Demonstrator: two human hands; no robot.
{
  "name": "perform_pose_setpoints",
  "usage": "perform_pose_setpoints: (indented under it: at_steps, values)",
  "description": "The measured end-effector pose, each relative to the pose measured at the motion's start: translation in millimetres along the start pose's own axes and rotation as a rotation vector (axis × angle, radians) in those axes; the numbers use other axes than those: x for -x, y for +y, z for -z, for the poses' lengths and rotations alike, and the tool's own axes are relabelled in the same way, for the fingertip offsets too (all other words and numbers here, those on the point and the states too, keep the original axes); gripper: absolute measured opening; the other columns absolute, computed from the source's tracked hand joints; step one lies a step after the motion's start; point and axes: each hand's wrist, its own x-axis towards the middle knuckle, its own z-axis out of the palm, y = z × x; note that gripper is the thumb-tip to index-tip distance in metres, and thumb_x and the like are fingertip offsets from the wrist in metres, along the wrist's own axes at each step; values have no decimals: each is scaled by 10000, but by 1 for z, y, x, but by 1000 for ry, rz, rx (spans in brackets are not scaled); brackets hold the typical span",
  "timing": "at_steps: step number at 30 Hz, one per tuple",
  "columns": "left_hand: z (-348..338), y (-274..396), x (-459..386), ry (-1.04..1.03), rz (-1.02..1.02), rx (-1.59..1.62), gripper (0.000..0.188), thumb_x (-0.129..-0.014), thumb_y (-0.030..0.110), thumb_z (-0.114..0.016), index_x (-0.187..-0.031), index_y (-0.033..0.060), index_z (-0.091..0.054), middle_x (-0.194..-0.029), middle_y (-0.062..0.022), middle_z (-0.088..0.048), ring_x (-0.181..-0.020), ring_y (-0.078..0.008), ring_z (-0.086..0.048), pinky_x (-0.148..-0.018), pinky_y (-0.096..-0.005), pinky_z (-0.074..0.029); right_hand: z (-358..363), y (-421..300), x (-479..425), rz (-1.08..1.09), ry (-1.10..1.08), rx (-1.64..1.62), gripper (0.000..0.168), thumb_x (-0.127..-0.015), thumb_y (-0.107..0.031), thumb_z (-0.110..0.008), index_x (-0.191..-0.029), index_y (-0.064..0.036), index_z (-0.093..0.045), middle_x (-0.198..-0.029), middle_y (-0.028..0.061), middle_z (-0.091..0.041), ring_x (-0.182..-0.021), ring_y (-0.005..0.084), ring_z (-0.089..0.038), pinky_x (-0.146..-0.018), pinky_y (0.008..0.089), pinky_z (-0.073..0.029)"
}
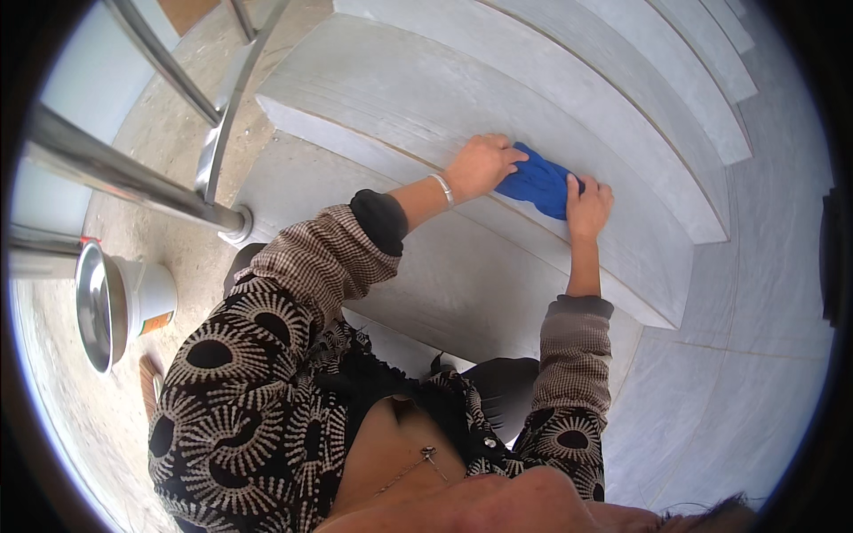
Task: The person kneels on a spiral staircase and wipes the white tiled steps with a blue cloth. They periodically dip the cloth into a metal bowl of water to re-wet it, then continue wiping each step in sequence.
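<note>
A bunched blue cloth point(538, 185) lies on the grey stone stair tread point(393, 86), partly over its front edge. My left hand point(483, 165), with a silver bracelet at the wrist, grips the cloth's left end. At the cloth's right end, my right hand point(588, 206) has its fingers and thumb closed on the fabric. Both hands rest low at the step, a short way apart.
More stone steps point(640, 113) rise beyond the hands. A steel railing post point(146, 173) stands at the left. Beside it on the rough floor are a white bucket point(150, 293) and a metal basin point(100, 306). A tiled wall point(753, 293) borders the stairs at right.
</note>
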Motion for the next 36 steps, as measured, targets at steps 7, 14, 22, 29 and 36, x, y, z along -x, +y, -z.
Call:
perform_pose_setpoints:
  at_steps: [7,14,22,29,36]
  values:
    - [78,-81,64,170,298,-332,143,-790,135,-668,-927,146,-707,-927,-28,-599,-929,-228,-561,-830,-370,-411,-69,-151,8,274,145,-316,370,-827,-328,-679,-1022,-22,-609,-1194,241,-507,-1118,406,-470,-929,495,-395]
    - [207,-192,109,319,484,-592,206,-795,85,-623,-974,135,-713,-893,-86,-603,-848,-294,-579,-742,-380,-481,-118,-345,29,633,-161,-427,400,-859,-291,-625,-1074,43,-579,-1281,294,-454,-1223,426,-412,-1015,559,-317]
    - [224,-210,118,365,523,-717,211,-776,96,-588,-937,132,-719,-870,-70,-622,-860,-291,-586,-714,-394,-473,-116,-384,37,801,-281,-219,517,-806,-279,-679,-1200,19,-528,-1379,221,-403,-1318,373,-344,-1093,507,-268]
    - [106,-101,87,196,36,-333,149,-759,105,-631,-891,112,-700,-823,-39,-589,-784,-265,-559,-675,-381,-448,-40,-180,58,766,-246,-72,622,-761,-236,-729,-1285,-9,-484,-1415,192,-368,-1340,345,-329,-1099,477,-276]
    - [-12,37,44,51,-142,-47,139,-812,190,-631,-922,147,-703,-908,3,-549,-928,-196,-494,-783,-361,-351,71,25,89,427,-254,208,800,-711,-176,-774,-1377,-11,-364,-1466,210,-289,-1363,375,-273,-1102,487,-256]
